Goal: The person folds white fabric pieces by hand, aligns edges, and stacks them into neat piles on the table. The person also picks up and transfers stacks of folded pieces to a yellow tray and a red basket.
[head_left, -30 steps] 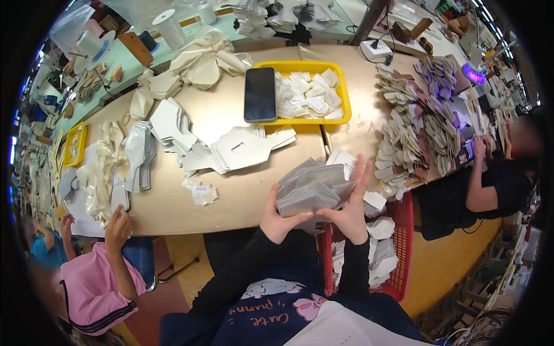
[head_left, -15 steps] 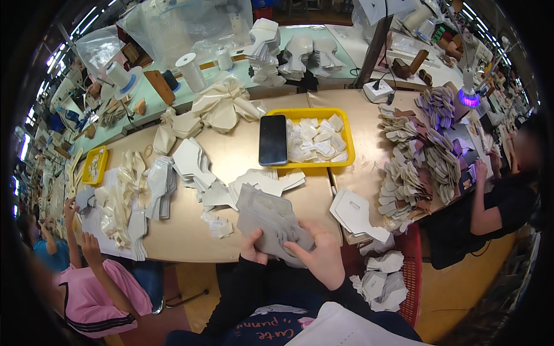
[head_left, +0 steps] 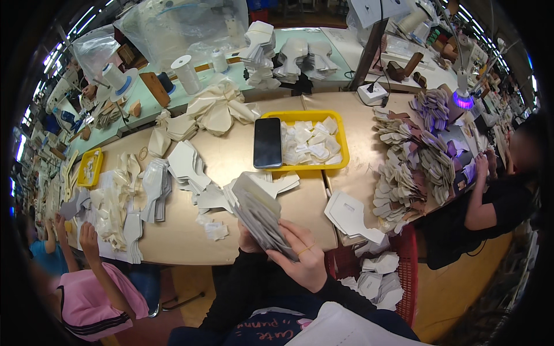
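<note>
A stack of thin grey cut pieces (head_left: 258, 212) is held tilted in front of me, over the table's near edge. My right hand (head_left: 304, 259) grips its lower right side with the fingers laid across the layers. Mostly hidden behind the stack, my left hand (head_left: 249, 240) holds the lower left side. Beyond lie loose white paddle-shaped pieces (head_left: 285, 183), partly covered by the held stack. Left of it are a few small white tabs (head_left: 215, 230). To the right rests a short pile of white paddle-shaped pieces (head_left: 346, 213).
A yellow tray (head_left: 345, 151) of small white pieces has a black phone (head_left: 267, 143) across its left end. Heaped parts (head_left: 404, 155) cover the table's right side. Below the edge stands a red basket (head_left: 411, 271). Co-workers sit at left, in a pink top (head_left: 98, 294), and right.
The grey stack has turned from lying fairly flat to edge-on, its layers now showing. My right hand has shifted left and its fingers now lie together along the stack. The view has shifted slightly.
</note>
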{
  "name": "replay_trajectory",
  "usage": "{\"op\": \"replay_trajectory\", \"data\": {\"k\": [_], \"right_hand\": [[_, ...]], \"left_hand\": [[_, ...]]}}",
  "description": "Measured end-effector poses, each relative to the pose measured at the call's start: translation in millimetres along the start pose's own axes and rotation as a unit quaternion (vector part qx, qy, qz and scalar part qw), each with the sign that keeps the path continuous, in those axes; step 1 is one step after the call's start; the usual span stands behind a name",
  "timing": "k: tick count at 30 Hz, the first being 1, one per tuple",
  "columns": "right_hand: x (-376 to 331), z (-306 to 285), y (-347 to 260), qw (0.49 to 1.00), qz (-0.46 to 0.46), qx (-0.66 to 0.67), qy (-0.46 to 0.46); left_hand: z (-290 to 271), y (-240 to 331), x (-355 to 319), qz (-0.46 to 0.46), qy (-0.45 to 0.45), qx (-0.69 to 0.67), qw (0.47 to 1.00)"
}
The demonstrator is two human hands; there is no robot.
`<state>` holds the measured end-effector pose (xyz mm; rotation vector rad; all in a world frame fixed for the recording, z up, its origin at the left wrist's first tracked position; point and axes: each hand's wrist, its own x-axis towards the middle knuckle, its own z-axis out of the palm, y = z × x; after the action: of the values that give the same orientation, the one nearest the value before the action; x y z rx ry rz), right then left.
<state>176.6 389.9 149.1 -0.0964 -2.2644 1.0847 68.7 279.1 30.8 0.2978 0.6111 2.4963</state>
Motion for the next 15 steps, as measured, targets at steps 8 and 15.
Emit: {"op": "replay_trajectory", "data": {"k": [8, 15], "right_hand": [[5.0, -33.2, 31.7, 0.968, 0.190, 0.085, -0.144], [-20.3, -19.5, 22.7, 0.894, 0.285, 0.327, -0.109]], "left_hand": [[-17.3, 5.9, -3.9, 0.029, 0.210, -0.005, 0.977], [-18.9, 2.8, -3.5, 0.040, 0.093, -0.176, 0.979]]}}
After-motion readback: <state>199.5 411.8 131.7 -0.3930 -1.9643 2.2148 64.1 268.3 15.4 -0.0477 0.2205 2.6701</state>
